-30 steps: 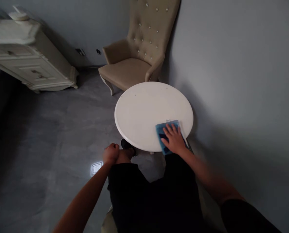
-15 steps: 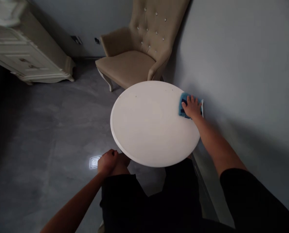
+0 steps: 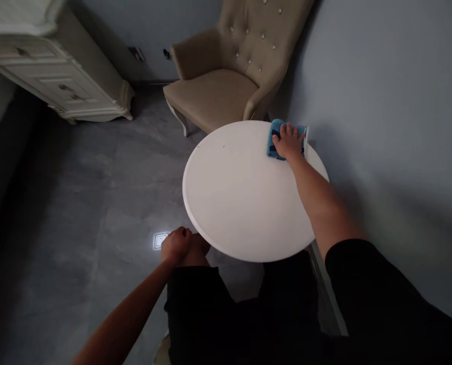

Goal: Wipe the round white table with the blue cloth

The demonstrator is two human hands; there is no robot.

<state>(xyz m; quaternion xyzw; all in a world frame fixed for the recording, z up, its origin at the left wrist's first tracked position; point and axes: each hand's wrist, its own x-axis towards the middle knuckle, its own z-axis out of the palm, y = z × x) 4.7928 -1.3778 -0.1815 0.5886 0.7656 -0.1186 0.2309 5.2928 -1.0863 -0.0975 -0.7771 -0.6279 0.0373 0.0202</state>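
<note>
The left hand is resting on the knee, its fingers curling into a fist. On the white table, a blue cloth is lying at the far edge, the right hand covering it, fingers spreading apart.

A tan buttoned armchair and cream cabinet stand on grey flooring near blue-grey walls.

Free room over the white tabletop left of the cloth; armchair behind, grey wall rightward.
</note>
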